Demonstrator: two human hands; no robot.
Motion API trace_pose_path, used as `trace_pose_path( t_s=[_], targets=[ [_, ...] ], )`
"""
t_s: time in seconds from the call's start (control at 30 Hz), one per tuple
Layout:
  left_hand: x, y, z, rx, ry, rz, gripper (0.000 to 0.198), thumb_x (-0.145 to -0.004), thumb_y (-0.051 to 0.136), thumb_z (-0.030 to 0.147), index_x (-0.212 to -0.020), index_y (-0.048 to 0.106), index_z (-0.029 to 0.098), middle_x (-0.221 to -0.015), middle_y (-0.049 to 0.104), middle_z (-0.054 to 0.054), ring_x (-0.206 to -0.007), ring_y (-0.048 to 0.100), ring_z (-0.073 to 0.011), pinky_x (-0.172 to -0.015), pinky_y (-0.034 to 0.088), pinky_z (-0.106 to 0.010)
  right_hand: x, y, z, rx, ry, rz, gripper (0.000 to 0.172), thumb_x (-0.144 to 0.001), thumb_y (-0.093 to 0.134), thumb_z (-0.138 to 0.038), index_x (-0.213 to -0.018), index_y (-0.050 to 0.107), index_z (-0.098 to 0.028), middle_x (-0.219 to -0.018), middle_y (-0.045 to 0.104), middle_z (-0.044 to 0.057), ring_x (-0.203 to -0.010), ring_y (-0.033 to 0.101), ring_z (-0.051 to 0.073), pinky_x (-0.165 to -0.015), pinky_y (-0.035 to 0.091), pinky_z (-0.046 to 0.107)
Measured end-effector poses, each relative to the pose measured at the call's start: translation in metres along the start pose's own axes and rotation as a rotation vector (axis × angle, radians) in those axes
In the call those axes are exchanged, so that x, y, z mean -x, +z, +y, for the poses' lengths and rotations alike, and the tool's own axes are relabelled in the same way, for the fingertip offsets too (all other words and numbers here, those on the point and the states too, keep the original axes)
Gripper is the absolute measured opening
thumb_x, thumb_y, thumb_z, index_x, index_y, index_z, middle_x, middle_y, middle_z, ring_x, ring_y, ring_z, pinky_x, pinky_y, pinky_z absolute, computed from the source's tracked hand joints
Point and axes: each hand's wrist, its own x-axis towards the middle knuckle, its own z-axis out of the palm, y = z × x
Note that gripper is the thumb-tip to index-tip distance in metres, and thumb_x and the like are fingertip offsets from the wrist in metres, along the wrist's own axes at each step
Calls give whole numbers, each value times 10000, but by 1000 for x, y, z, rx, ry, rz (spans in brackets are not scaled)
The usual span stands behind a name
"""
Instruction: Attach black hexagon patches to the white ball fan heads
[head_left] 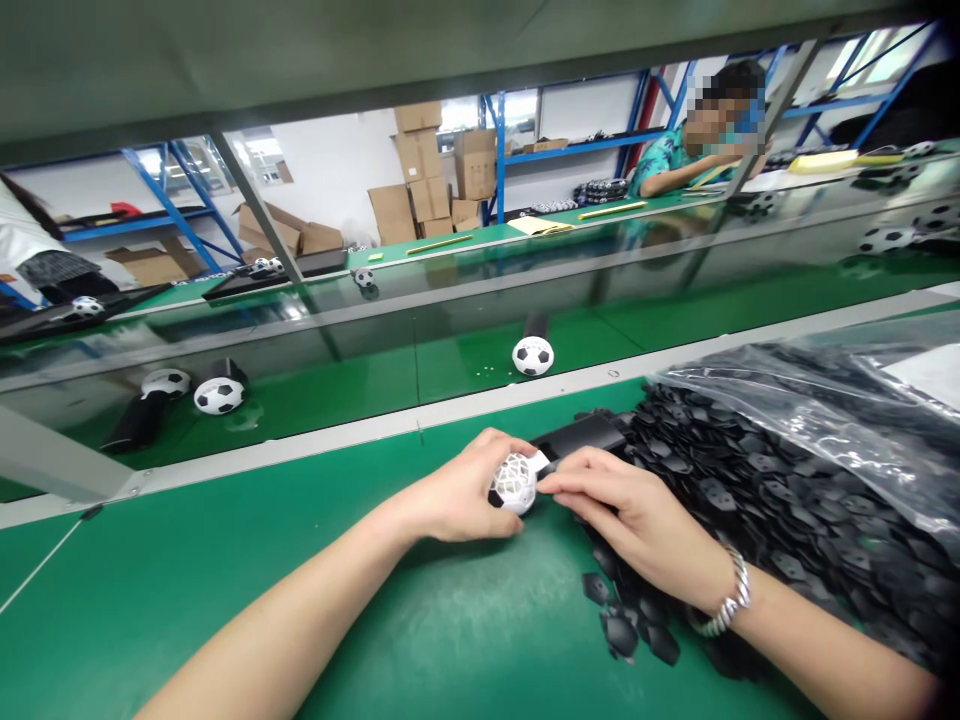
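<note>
My left hand (pixel 459 492) is curled around a small white football-shaped shell (pixel 514 483) with open pentagon and hexagon cells, held just above the green worktop (pixel 300 560). My right hand (pixel 626 515) pinches a small piece against the ball's right side; the piece is mostly hidden by my fingertips. A silver bracelet (pixel 726 603) is on my right wrist. Right beside my right hand lies a heap of small black plastic patches (pixel 757 490), some scattered near my forearm. A black holder (pixel 581 437) lies just behind the ball.
A green conveyor belt (pixel 450 370) runs behind the worktop, carrying finished black-and-white balls (pixel 532 356) (pixel 219 396). A clear plastic bag (pixel 847 400) lies over the black patches at right. Another person (pixel 686 150) sits at the far side. Cardboard boxes (pixel 420 170) and blue shelving stand behind.
</note>
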Motion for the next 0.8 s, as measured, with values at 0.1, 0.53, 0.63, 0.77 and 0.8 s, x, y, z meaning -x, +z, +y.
trace_pose_path(
  t_s=[0.1, 0.53, 0.63, 0.77, 0.8],
  targets=[
    [-1, 7, 1, 5, -47, 87, 586, -631, 724, 291, -1142, 458, 184, -1121, 456, -73, -1039, 480, -252, -914, 411, -382, -1, 2, 0, 15, -86, -7, 263, -878, 409, -103, -964, 621, -233, -889, 591, 43, -829, 556, 152, -696, 477, 263],
    [-2, 17, 3, -52, -23, 183, 542, -701, 644, 274, -1180, 418, 155, -1156, 467, -98, -1093, 453, -257, -930, 395, -389, -6, 15, 6, 2, -168, 25, 178, -874, 437, -75, -889, 560, -204, -863, 569, 33, -800, 539, 149, -697, 457, 270],
    [-2, 19, 3, -63, -36, 191, 558, -699, 626, 246, -1200, 397, 152, -1170, 453, -101, -1112, 431, -257, -950, 380, -400, -7, 14, 9, 90, -104, 66, 68, -849, 520, -127, -830, 528, -192, -807, 564, 24, -748, 533, 162, -662, 442, 287],
    [-2, 24, 3, -80, -21, 223, 518, -698, 598, 214, -1176, 406, 160, -1138, 451, -89, -1091, 429, -245, -933, 389, -387, -10, 10, 11, 182, -30, 95, 102, -798, 622, -190, -811, 520, -190, -826, 570, 26, -786, 528, 185, -686, 431, 307],
    [-2, 25, 3, -88, -16, 239, 483, -697, 588, 200, -1149, 422, 165, -1119, 455, -83, -1074, 434, -240, -919, 395, -380, -11, 9, 10, 196, -15, 90, 116, -788, 636, -199, -805, 521, -192, -827, 571, 23, -789, 527, 186, -687, 428, 307]
  ],
)
